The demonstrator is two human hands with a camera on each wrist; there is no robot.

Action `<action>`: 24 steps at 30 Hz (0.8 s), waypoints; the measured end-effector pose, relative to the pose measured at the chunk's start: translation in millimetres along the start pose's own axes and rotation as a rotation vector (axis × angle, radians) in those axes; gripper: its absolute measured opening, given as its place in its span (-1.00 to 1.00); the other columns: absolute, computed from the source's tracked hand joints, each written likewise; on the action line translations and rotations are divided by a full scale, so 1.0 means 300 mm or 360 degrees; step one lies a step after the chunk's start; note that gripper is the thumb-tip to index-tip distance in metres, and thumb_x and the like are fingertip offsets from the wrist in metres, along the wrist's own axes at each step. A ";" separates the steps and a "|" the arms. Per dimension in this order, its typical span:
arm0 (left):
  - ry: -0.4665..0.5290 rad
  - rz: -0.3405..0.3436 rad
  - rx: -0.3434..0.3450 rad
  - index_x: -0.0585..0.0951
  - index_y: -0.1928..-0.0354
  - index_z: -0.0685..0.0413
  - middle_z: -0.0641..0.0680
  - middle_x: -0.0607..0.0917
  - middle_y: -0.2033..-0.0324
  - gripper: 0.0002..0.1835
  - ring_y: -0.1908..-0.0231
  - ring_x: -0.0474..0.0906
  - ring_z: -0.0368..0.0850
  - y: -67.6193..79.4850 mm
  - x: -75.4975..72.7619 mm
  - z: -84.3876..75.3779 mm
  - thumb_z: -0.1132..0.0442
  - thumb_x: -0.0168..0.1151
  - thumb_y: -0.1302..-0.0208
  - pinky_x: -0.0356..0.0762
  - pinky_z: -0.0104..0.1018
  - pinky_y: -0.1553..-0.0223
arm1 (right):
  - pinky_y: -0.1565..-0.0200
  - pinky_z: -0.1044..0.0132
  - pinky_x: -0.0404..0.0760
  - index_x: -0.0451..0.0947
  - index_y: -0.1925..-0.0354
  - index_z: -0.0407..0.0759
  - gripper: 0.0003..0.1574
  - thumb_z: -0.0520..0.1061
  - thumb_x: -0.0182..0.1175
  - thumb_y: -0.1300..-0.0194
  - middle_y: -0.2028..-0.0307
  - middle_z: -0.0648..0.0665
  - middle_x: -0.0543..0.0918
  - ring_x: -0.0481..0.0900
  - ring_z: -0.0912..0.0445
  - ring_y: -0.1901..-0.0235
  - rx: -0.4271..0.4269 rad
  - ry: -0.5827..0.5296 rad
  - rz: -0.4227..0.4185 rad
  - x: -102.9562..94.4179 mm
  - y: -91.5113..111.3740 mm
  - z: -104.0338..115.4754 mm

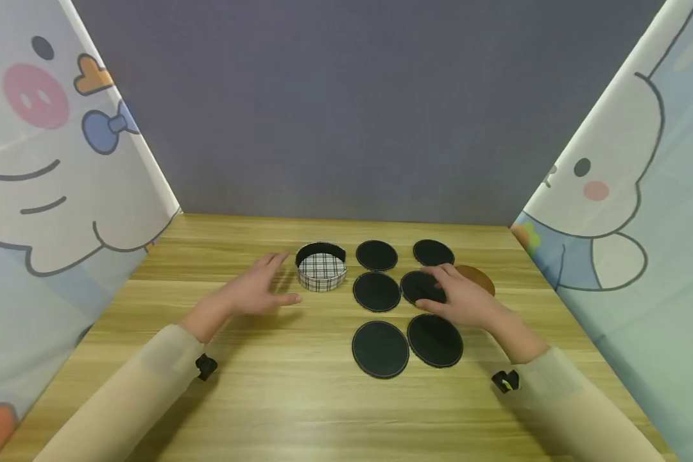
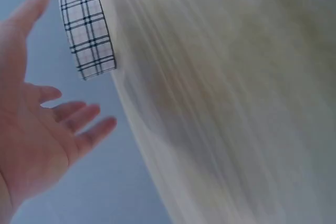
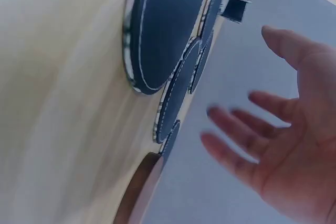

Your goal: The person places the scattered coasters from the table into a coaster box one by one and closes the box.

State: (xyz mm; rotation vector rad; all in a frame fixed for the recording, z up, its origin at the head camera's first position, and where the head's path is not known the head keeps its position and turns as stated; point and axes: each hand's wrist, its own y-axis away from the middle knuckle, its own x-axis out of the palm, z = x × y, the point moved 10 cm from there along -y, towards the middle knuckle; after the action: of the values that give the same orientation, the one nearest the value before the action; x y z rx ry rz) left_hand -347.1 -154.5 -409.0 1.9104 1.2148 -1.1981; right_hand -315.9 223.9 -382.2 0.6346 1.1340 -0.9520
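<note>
A round plaid coaster holder (image 1: 321,273) with a dark lining and a gap in its wall stands on the table. My left hand (image 1: 253,287) hovers just left of it, fingers apart and holding nothing; the left wrist view shows the holder's plaid side (image 2: 88,31) beyond the thumb. Several black round coasters with pale stitched edges lie flat right of the holder, among them a front left one (image 1: 380,349) and a front right one (image 1: 435,340). Above the middle right coaster (image 1: 420,286), partly covering it in the head view, my right hand (image 1: 462,296) is spread and holds nothing.
A brown round object (image 1: 478,278) lies on the table beyond the right hand, partly hidden by it. The wood-grain table (image 1: 300,410) meets a grey panel (image 1: 346,128) at the back. Cartoon-printed cloths hang at the left (image 1: 86,192) and right (image 1: 624,212).
</note>
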 end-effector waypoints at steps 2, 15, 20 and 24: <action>0.0137 0.0028 -0.0025 -0.10 -0.80 0.11 0.46 0.07 -0.70 0.37 -0.65 0.08 0.55 -0.028 0.010 0.008 -0.43 0.47 -0.29 0.14 0.51 -0.55 | 0.00 -0.03 0.74 0.48 -0.49 -0.22 -0.16 0.23 0.40 -0.53 -0.34 -0.34 0.56 0.74 -0.14 -0.08 -0.0001 -0.0107 0.0051 0.001 0.023 -0.008; 0.0427 0.0197 -0.0098 -0.21 -0.81 0.07 0.48 -0.03 -0.72 0.45 -0.68 0.03 0.49 -0.195 0.066 0.022 -0.42 0.53 -0.25 0.05 0.43 -0.63 | -0.10 0.07 0.62 0.70 -0.27 0.04 -0.32 0.21 0.61 -0.29 -0.15 -0.14 0.55 0.60 -0.05 -0.11 -0.0019 -0.0304 0.0298 0.068 0.157 -0.040; 0.0470 0.0229 -0.0091 -0.19 -0.83 -0.11 0.44 -0.07 -0.73 0.38 -0.62 0.21 0.46 -0.204 0.068 0.036 -0.44 0.48 -0.29 0.15 0.42 -0.60 | -0.12 0.15 0.61 0.66 -0.36 0.01 -0.24 0.17 0.62 -0.29 -0.18 -0.14 0.52 0.55 -0.02 -0.11 -0.0069 -0.0354 0.0355 0.082 0.164 -0.026; 0.0563 0.0251 -0.0090 -0.17 -0.83 -0.24 0.41 -0.08 -0.72 0.32 -0.54 0.37 0.41 -0.202 0.074 0.046 -0.39 0.49 -0.32 0.28 0.37 -0.56 | -0.14 0.18 0.58 0.65 -0.39 0.01 -0.23 0.16 0.61 -0.30 -0.21 -0.12 0.53 0.52 -0.03 -0.15 -0.0133 -0.0315 0.0346 0.082 0.162 -0.010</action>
State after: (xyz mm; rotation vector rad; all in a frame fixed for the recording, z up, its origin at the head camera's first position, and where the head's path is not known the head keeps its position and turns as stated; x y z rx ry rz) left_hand -403.0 -131.3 -435.0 2.1913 1.2288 -0.7570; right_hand -271.6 242.0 -408.4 0.5699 0.9038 -0.7594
